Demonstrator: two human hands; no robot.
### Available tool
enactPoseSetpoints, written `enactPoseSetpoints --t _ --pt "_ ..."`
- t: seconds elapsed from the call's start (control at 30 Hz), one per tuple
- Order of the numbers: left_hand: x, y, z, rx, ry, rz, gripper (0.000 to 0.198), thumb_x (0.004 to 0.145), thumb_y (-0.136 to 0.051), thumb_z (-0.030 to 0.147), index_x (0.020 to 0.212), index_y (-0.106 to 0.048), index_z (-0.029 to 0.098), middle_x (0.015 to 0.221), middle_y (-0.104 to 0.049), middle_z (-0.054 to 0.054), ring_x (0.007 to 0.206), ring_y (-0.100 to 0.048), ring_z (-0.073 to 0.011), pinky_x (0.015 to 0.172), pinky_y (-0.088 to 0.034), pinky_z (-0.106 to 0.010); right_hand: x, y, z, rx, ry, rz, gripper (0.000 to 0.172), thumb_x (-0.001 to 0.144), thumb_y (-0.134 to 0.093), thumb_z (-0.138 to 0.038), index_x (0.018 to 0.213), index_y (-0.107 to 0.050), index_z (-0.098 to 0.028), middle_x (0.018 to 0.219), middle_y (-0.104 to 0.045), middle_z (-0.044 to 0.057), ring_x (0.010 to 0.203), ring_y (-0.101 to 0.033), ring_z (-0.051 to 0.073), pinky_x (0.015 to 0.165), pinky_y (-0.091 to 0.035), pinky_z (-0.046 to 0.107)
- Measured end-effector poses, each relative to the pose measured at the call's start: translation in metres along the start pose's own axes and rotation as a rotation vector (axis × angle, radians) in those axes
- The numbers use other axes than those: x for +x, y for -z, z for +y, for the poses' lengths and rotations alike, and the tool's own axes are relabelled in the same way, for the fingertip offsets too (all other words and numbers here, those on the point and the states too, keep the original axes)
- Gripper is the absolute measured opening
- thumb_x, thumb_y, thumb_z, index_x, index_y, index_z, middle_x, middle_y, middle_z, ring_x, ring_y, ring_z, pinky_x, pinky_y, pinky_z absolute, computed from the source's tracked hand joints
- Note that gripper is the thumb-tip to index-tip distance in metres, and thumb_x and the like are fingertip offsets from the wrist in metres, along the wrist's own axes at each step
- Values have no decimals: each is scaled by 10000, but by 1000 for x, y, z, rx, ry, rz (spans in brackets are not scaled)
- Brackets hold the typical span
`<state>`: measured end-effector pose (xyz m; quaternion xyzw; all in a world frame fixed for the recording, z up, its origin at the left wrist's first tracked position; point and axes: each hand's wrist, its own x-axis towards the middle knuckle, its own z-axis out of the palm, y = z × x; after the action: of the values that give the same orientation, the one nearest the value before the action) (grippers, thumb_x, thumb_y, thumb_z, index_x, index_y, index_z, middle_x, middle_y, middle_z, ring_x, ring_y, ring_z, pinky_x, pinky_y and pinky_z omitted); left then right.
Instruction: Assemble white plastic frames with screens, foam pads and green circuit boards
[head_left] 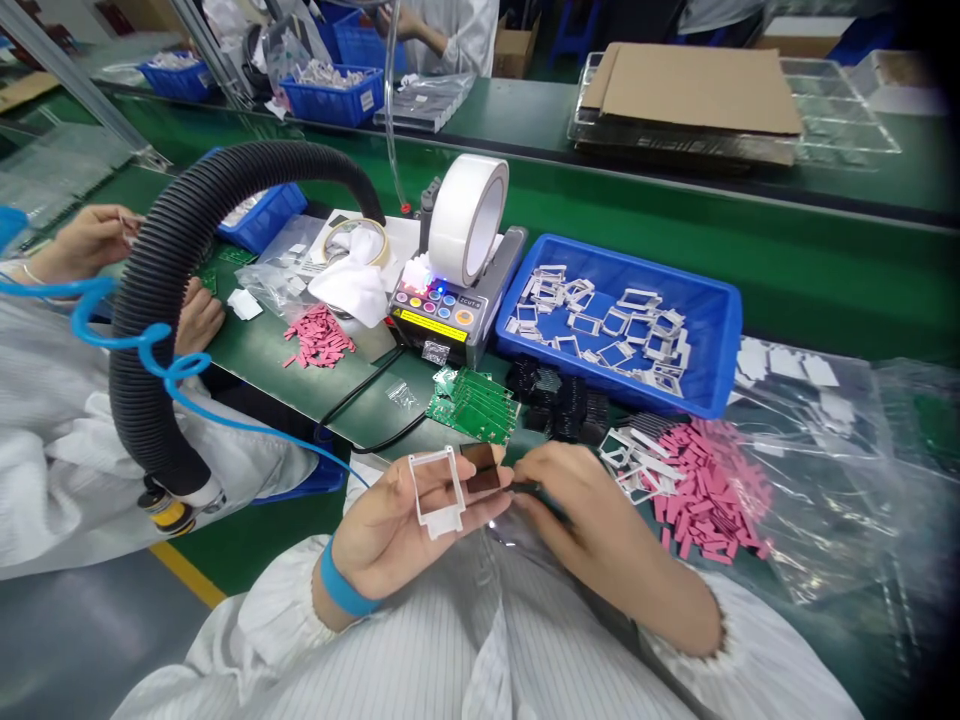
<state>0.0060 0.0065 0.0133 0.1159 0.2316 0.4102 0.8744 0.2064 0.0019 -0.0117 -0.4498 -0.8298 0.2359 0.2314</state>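
Pinching a white plastic frame (pixel 435 492) upright, the left hand (pixel 397 540) has its thumb and fingers closed on the lower edge. The right hand (pixel 592 510) grips narrowly on a dark sliver (pixel 525 487), too blurred to identify, just beside a dark square piece (pixel 481 468). Green circuit boards (pixel 472 405) lie at twelve o'clock, a blue tray (pixel 733 335) of white frames at one, pink strips (pixel 712 490) at three, and a tape dispenser (pixel 457 320) at eleven.

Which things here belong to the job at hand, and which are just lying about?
In use: left hand with white plastic frame; right hand with dark square piece.

Lying about: pink strips; blue tray; tape dispenser; green circuit boards.
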Motion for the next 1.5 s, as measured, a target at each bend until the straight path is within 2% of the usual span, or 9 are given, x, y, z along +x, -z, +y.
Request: enactPoseSetpoints --t 0.07,0.17,0.5,0.77,0.87,0.97,1.07,1.23,1.5 --pt "-1 -1 -1 43 3 -11 340 669 -748 425 875 -747 154 1095 -704 -75 1067 -614 -244 1007 -429 -390 8 22 -15 93 68 138 169 914 -487 -239 1078 -500 -205 966 -604 67 912 -549 185 761 -425 330" --pt "-2 -3 -2 142 32 -16 336 680 -743 408 888 -748 144 983 -719 -75 944 -642 -207 912 -466 -324 20 37 -29 69 150 134 338 871 -572 -363 1151 -489 -191 1047 -624 80 979 -548 202 855 -400 375" --pt "0 2 -8 231 83 38 318 669 -753 397 861 -748 144 901 -689 -71 806 -587 -138 730 -436 -220 26 28 -25 -115 198 114 194 863 -592 -364 982 -631 -216 954 -685 25 945 -568 200 1041 -207 512" --pt "-4 8 2 292 -9 58 415 711 -700 457 1012 -718 172 1277 -606 -119 1176 -534 -271 1024 -370 -384 25 34 -17 -417 209 219 147 886 -540 -274 925 -628 -163 888 -697 52 910 -584 237 1040 -203 574" --pt "-5 16 1 393 -155 86 397 731 -673 479 1017 -710 206 1303 -593 -90 1201 -524 -265 1042 -373 -391 23 38 -10 -347 122 251 151 851 -580 -297 941 -609 -180 902 -684 55 895 -595 239 1034 -218 582" --pt "2 27 -8 558 -445 151 335 744 -692 384 1050 -685 246 1042 -720 -45 969 -645 -197 914 -471 -337 21 40 -15 -32 23 274 194 807 -629 -335 954 -581 -218 911 -665 40 896 -609 222 997 -329 509" --pt "10 32 -20 704 -657 209 330 741 -705 252 1068 -657 251 1059 -723 -45 983 -653 -205 883 -489 -340 22 36 -28 255 -65 252 173 795 -631 -325 927 -571 -231 910 -658 37 874 -623 201 848 -455 394" --pt "18 20 -32 814 -730 264 273 700 -728 167 949 -628 214 1093 -721 -80 1107 -618 -243 1066 -343 -455 29 18 -40 192 -139 314 172 761 -646 -297 906 -586 -228 958 -667 58 929 -604 238 871 -415 459" --pt "24 17 -42 831 -844 372 291 705 -704 104 950 -595 218 1128 -705 -76 1128 -610 -230 1108 -285 -480 30 9 -49 29 -183 378 162 743 -645 -317 850 -557 -233 966 -667 43 959 -580 258 989 -261 574"
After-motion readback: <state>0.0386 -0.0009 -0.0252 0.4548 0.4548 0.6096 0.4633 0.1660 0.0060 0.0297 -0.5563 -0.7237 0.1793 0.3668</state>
